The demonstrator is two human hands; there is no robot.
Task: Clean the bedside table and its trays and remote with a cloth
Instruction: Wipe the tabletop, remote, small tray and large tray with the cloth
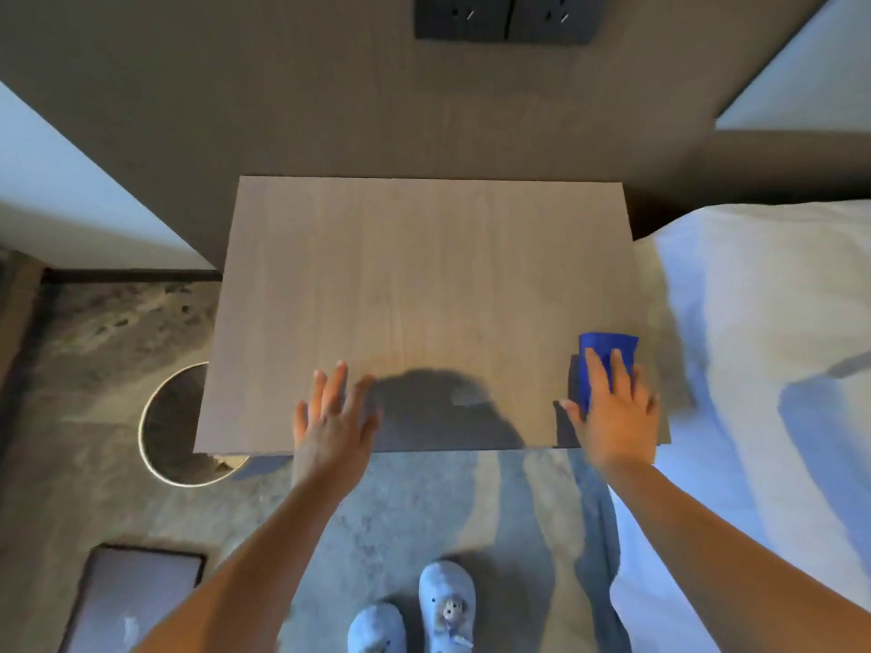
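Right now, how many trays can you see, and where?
1 likely tray: dark-rimmed and flat, on the floor at lower left, partly cut off by the frame. None sits on the bedside table, where the right hand presses the blue cloth. Others may be out of view.

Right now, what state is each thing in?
Table: top bare apart from cloth and hands.
Cloth: folded, flat at the table's near right corner, pressed under right hand.
Right hand: flat on cloth.
Left hand: open, empty, at the near edge.
Bin: upright on floor, left of table.
Tray: on floor.
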